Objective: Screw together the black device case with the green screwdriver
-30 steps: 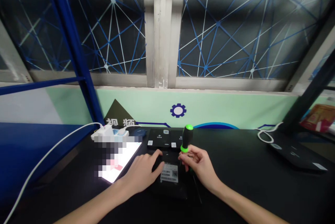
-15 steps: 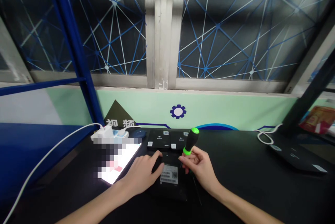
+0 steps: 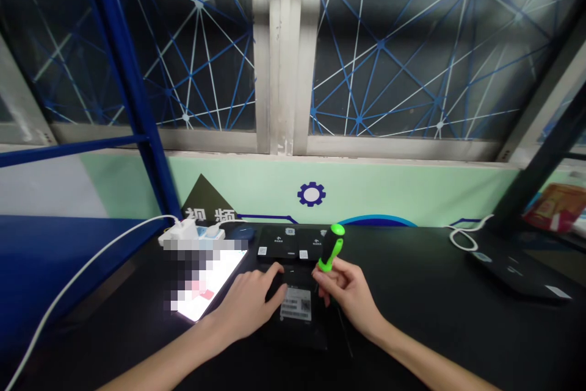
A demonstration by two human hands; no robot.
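Note:
My right hand is closed around a screwdriver with a black and green handle, held almost upright and leaning right, its tip down at a flat black device with a white label. My left hand lies flat on the left part of that device, fingers stretched out and pressing it to the black table.
A lit tablet lies left of the device, with a white power strip and cable behind it. Two more black boxes sit behind the device. Another flat black device lies at the far right. A wall and window rise behind.
The screwdriver handle has tilted from upright toward the right, then come back slightly. My left hand has stayed on the device.

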